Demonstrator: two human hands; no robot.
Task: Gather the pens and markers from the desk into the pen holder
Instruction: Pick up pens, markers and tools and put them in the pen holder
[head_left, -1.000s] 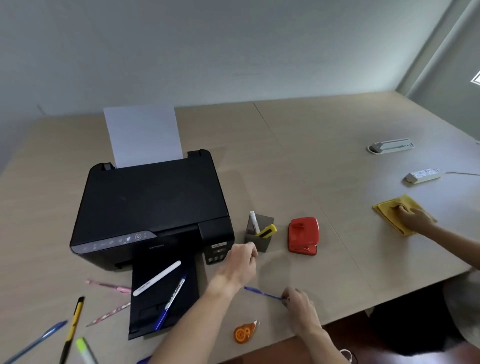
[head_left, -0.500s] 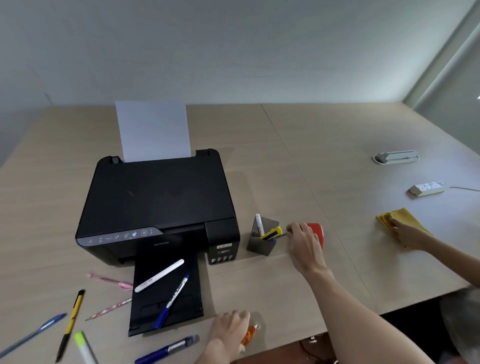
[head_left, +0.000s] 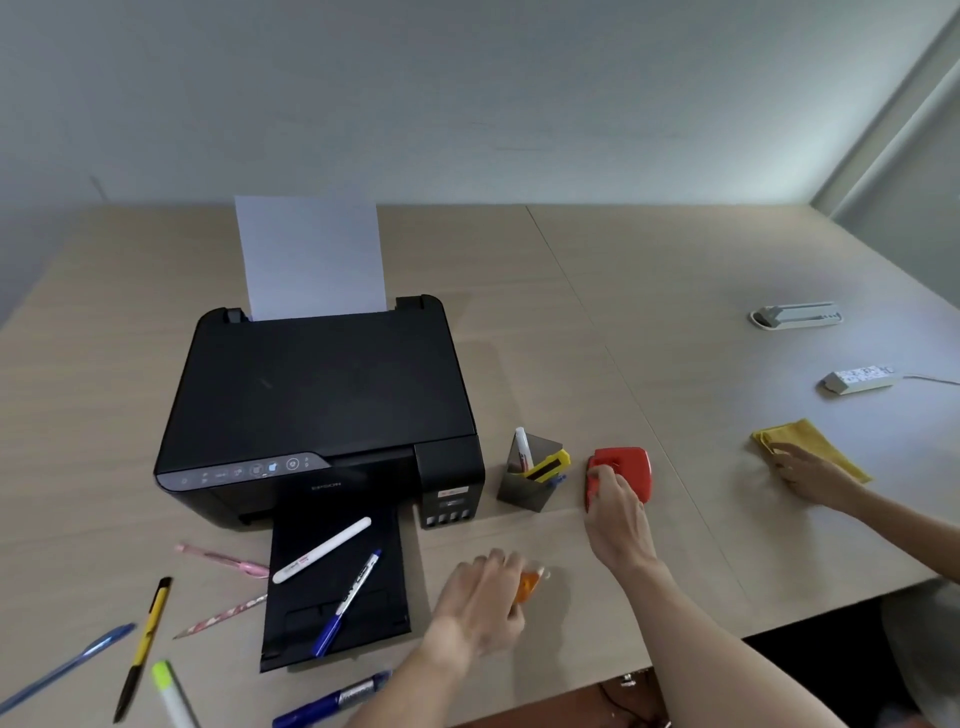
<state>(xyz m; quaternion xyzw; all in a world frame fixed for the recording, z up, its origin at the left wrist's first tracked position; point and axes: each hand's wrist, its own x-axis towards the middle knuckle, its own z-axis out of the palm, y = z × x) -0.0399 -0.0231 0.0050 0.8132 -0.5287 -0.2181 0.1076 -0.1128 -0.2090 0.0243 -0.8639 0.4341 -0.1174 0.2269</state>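
Head view, pale wooden desk (head_left: 675, 291), grey wall (head_left: 467, 93)

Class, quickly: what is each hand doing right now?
Left hand: closing over the small orange tape dispenser; grip unclear.
Right hand: open, empty, beside the red hole punch.

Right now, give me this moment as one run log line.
left hand: over orange tape dispenser | right hand: at red hole punch, empty | grey pen holder: white marker, yellow cutter, blue pen inside | printer tray: two markers loose
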